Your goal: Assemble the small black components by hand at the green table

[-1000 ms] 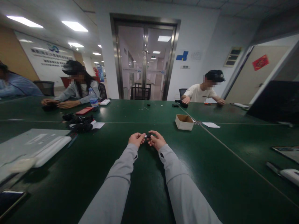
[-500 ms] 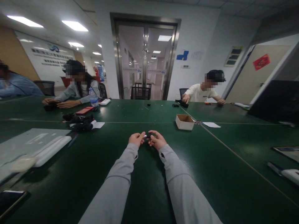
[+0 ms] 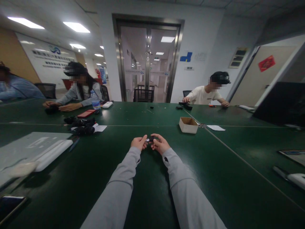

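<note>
A small black and silver object [image 3: 149, 139] is held just above the green table [image 3: 152, 178], near the middle of the view. My left hand [image 3: 139, 142] pinches its silver end between thumb and fingers. On the other side, my right hand [image 3: 160, 143] grips the black end with bent fingers. The object lies roughly level between the two hands. Its exact kind is too small to make out.
An open cardboard box [image 3: 188, 127] stands ahead to the right. Black gear [image 3: 84, 127] and a water bottle [image 3: 95, 100] are ahead left. A grey laptop [image 3: 33, 148] lies at left, a phone [image 3: 11, 203] below it. Several people sit across the table.
More of the object shows between my fingers, and my hands have barely shifted. The hand of the person at the right has moved slightly to the left.
</note>
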A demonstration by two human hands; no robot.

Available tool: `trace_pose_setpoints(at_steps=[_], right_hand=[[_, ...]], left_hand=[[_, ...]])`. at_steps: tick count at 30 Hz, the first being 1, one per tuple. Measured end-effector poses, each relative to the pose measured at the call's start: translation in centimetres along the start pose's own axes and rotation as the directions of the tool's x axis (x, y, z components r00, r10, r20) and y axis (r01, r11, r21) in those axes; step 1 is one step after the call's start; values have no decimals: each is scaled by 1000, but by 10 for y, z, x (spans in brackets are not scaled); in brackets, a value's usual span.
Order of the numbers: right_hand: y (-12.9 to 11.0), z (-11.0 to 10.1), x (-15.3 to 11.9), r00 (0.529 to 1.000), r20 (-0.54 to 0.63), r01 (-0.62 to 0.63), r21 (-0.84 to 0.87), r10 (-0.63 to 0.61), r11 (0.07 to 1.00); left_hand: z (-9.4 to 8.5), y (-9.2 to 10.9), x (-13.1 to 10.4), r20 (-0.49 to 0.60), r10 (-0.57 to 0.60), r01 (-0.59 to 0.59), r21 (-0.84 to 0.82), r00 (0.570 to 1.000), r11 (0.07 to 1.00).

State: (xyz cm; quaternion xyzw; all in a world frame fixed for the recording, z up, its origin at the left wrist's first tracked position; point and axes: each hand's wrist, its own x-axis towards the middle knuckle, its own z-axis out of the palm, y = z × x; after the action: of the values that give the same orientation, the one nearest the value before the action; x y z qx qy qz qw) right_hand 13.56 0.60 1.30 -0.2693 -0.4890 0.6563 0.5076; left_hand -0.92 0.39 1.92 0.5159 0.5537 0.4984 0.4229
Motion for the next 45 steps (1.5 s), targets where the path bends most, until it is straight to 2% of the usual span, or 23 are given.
trace_pose_setpoints(at_steps=[5, 10, 15, 20, 32, 40, 45], right_hand=[[-1, 2, 0, 1000, -9, 5, 3, -5, 1000], [0, 1, 1, 1000, -25, -5, 1, 5, 1000], [-1, 1, 0, 999, -51, -4, -1, 4, 1000], [0, 1, 0, 998, -64, -3, -4, 3, 1000], [5, -5, 4, 998, -57, 8, 2, -8, 1000], [3, -3, 3, 997, -82, -15, 1, 15, 1000], [3, -3, 4, 997, -79, -13, 5, 13, 1000]], left_hand=[[0, -1, -2, -37, 47, -45, 36, 998, 998], [-1, -2, -2, -30, 84, -82, 50, 996, 995], [1, -3, -2, -29, 60, -62, -40, 998, 997], [0, -3, -1, -6, 92, -91, -189, 996, 978], [-4, -6, 2, 42, 237, -220, -247, 971, 944], [-6, -4, 2, 80, 202, -171, -285, 976, 943], [1, -5, 3, 60, 52, -25, -386, 997, 922]])
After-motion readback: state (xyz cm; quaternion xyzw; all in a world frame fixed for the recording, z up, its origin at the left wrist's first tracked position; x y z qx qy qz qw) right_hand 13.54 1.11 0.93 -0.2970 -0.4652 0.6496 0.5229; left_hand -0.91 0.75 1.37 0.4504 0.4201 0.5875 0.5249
